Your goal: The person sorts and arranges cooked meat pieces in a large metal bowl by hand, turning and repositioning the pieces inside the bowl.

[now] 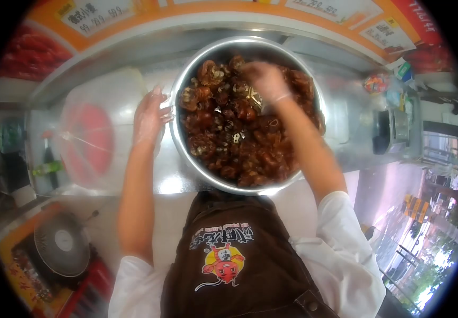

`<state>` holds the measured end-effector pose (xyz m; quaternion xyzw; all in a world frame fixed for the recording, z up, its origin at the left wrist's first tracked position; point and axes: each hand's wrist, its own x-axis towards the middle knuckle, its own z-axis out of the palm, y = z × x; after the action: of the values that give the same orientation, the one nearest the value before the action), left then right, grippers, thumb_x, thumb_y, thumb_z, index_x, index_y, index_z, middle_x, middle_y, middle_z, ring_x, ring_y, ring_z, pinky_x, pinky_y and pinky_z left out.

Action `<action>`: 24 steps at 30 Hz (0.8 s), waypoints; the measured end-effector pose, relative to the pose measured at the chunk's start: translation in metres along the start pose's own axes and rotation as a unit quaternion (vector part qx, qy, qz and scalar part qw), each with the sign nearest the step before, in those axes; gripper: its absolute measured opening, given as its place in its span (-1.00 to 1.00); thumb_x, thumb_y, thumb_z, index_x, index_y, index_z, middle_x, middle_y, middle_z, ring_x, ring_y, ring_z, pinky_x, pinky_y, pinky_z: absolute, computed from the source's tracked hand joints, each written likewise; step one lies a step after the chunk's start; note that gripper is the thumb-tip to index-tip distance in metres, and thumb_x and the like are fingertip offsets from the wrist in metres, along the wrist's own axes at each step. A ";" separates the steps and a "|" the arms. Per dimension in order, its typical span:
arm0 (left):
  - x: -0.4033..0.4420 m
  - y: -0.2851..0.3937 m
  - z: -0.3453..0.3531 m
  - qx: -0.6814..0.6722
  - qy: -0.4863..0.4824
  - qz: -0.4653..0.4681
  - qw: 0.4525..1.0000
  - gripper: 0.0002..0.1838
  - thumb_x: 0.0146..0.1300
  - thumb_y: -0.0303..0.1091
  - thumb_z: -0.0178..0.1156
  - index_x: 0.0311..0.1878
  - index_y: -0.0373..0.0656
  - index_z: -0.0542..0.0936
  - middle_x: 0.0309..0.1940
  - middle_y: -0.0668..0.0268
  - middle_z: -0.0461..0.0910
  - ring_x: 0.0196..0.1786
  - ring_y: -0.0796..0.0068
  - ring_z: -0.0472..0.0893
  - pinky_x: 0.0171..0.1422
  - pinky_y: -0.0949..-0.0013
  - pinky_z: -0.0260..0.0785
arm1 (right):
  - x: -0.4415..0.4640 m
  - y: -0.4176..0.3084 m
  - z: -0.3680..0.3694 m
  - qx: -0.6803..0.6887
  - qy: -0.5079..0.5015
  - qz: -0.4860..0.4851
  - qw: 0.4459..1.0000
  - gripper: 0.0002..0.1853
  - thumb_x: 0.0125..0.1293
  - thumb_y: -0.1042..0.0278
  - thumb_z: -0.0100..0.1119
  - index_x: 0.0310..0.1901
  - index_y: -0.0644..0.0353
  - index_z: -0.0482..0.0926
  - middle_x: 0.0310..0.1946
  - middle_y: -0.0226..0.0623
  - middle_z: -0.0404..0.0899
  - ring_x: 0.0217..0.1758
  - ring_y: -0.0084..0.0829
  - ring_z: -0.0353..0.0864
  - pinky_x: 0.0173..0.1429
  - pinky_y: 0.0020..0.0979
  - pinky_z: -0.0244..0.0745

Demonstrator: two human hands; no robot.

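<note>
Filling a wide metal bowl [247, 41], glossy dark-brown pieces of food [261, 153] lie near the middle of the steel worktop [340, 106], the bowl's near rim reaching the worktop's front edge; exactly what food it is, I cannot make out. The right hand [267, 80] is over the far part of the heap, its fingertips among the pieces, blurred and partly hidden, so I cannot tell whether they grasp any. The left hand [149, 116] is at the bowl's left rim, outside the food, fingers bent; whether they grip the rim is unclear. Toward the worktop's left edge, a clear plastic bag [123, 100] covers something round and red. Below the front edge, the brown apron [250, 275] shows a red cartoon crayfish under inverted lettering, only partly legible. Beyond the far edge, the left price sign [94, 16] seems to read 29.9 and 59.9; the surrounding boards are cut off.
</note>
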<state>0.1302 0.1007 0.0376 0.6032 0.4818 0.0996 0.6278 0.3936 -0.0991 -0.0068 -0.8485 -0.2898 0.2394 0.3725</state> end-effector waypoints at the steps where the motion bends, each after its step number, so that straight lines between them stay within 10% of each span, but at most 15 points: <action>1: -0.005 -0.005 -0.002 -0.020 -0.007 0.019 1.000 -0.03 0.52 0.43 0.12 0.60 -0.29 0.39 0.41 -0.06 0.58 0.28 0.05 0.71 0.25 0.15 0.67 | 0.015 0.020 -0.017 -0.055 0.045 0.006 0.997 -0.55 0.44 0.63 0.15 0.25 -0.01 0.77 0.24 -0.14 0.77 0.27 -0.25 0.78 0.37 -0.29 0.68; 7: -0.048 -0.037 0.005 -0.148 0.014 0.033 0.988 -0.40 0.60 0.06 0.29 0.42 -0.24 0.57 0.28 0.03 0.68 0.21 0.21 0.75 0.20 0.23 0.65 | 0.069 0.074 -0.048 -0.153 0.025 0.029 0.987 -0.59 0.41 0.37 0.33 0.29 0.04 0.74 0.22 -0.05 0.76 0.25 -0.09 0.76 0.39 -0.18 0.64; 9: -0.060 -0.047 0.012 -0.172 -0.006 0.046 0.984 -0.44 0.61 0.00 0.28 0.39 -0.27 0.59 0.22 0.05 0.71 0.18 0.24 0.76 0.21 0.25 0.64 | 0.067 0.051 -0.021 -0.437 -0.065 -0.087 0.893 -0.38 0.41 0.34 0.36 0.51 0.00 0.54 0.44 -0.07 0.59 0.42 -0.08 0.64 0.47 -0.16 0.56; 14: -0.071 -0.061 0.012 -0.179 -0.017 0.037 0.983 -0.57 0.64 -0.15 0.24 0.33 -0.30 0.63 0.17 0.07 0.75 0.18 0.22 0.77 0.22 0.22 0.64 | 0.077 0.078 0.024 -0.621 -0.094 -0.152 0.763 -0.01 0.43 0.12 0.36 0.75 0.21 0.05 0.69 -0.13 0.21 0.65 0.02 0.34 0.56 0.06 0.38; 24: -0.091 -0.077 0.000 -0.164 0.044 0.020 0.985 -0.61 0.64 -0.20 0.23 0.28 -0.32 0.65 0.12 0.04 0.77 0.15 0.19 0.78 0.22 0.19 0.65 | 0.097 0.097 0.037 -0.657 -0.089 -0.180 0.726 0.00 0.37 0.04 0.40 0.72 0.21 0.13 0.49 -0.15 0.39 0.34 -0.15 0.57 0.30 -0.16 0.59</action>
<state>0.0474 0.0169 0.0160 0.4965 0.4743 0.2163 0.6940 0.4706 -0.0697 -0.1222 -0.7876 -0.5539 -0.0079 -0.2698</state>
